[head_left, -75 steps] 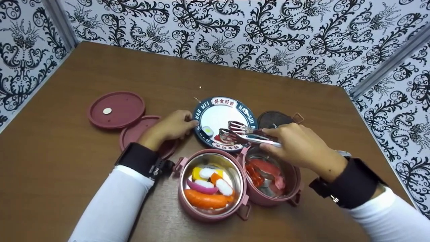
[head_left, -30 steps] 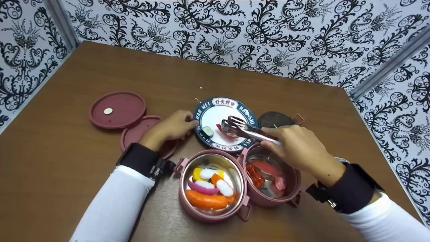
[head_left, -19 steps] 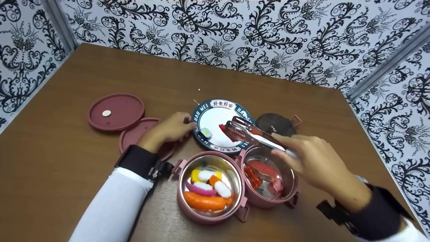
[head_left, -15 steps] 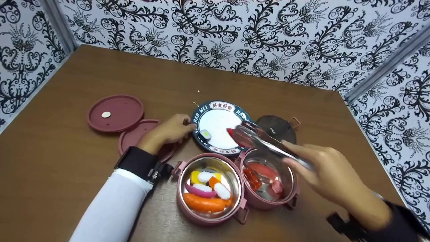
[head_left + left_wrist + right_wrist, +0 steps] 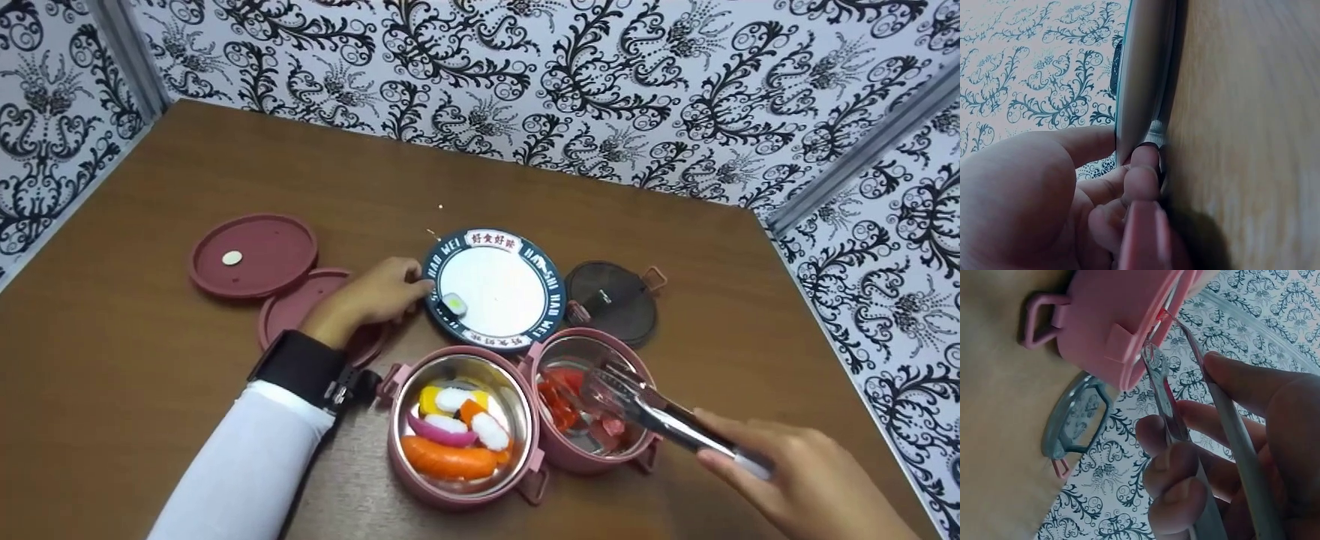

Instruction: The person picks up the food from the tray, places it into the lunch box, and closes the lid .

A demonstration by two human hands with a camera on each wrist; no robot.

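My left hand (image 5: 379, 292) pinches the left rim of a round plate (image 5: 499, 277), thumb on top; in the left wrist view, curled fingers lie under the plate's edge (image 5: 1140, 73). A small white piece with a green centre (image 5: 454, 304) lies on the plate. My right hand (image 5: 806, 469) grips metal tongs (image 5: 675, 424), their heads inside the right pink pot (image 5: 551, 448). In the right wrist view, red shows at the tong tips (image 5: 1165, 314). Several red and pink food pieces (image 5: 556, 401) lie in that pot, partly hidden by the tongs.
Left of it stands another pink pot (image 5: 409, 480) holding an orange sausage-shaped piece (image 5: 448, 459) and several rice-topped pieces (image 5: 457, 399). Two dark-pink lids (image 5: 262, 244) overlap at the left. A dark lid (image 5: 634, 311) lies right of the plate. Patterned walls (image 5: 480, 90) enclose the table.
My right hand has moved the tongs right and toward me, from the plate into the right pot. The red piece has left the plate with them. My left hand stays at the rim.
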